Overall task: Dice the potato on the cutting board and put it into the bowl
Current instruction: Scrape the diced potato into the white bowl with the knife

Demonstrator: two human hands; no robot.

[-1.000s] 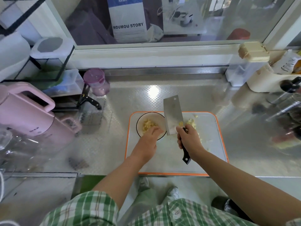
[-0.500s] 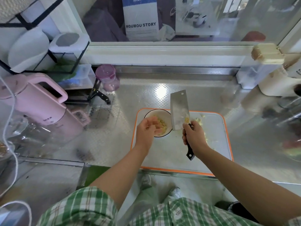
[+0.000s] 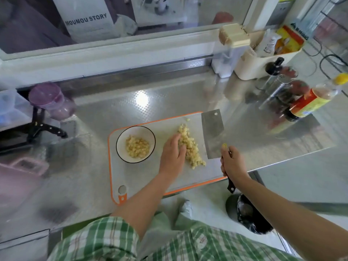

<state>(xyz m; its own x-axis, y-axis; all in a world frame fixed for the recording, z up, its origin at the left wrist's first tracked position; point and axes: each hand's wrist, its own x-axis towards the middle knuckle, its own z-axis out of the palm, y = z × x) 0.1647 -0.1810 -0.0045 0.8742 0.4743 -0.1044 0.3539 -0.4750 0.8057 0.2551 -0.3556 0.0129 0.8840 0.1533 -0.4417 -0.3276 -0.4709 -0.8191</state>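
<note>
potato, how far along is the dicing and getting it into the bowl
Done: no whole potato shows, and some cubes already lie in the bowl. In hand: the left hand rests its fingers against the pile on the board, while the right hand grips the cleaver, its blade beside the pile. Left: moving that pile into the bowl.
</note>
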